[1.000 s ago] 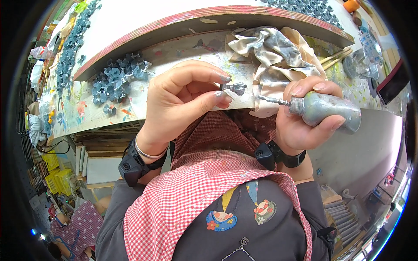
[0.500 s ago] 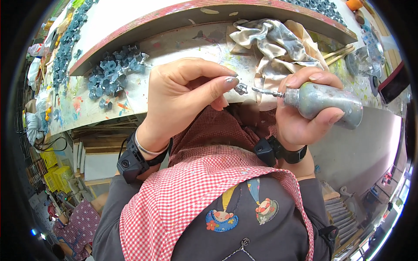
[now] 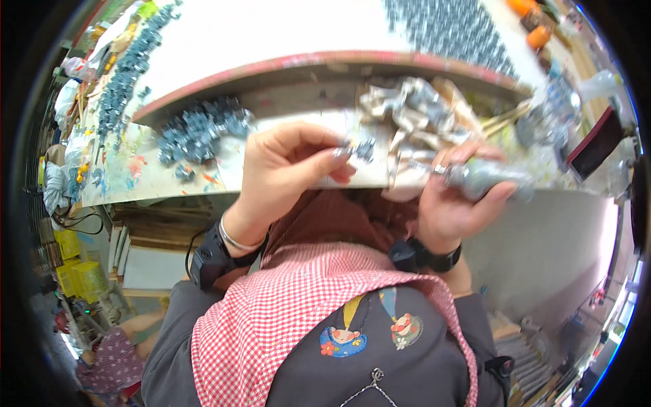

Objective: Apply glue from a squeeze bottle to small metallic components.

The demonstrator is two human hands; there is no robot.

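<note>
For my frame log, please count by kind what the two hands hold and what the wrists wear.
small grey-blue piece, pinched by left hand: 1
grey tool, held in right hand: 1
black wristband, one on each wrist: 2
silver bangle, left wrist: 1
Total: 5

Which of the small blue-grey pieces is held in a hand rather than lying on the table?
The single blue-grey piece pinched in the left hand fingertips; the others lie heaped in a pile on the table.
</note>
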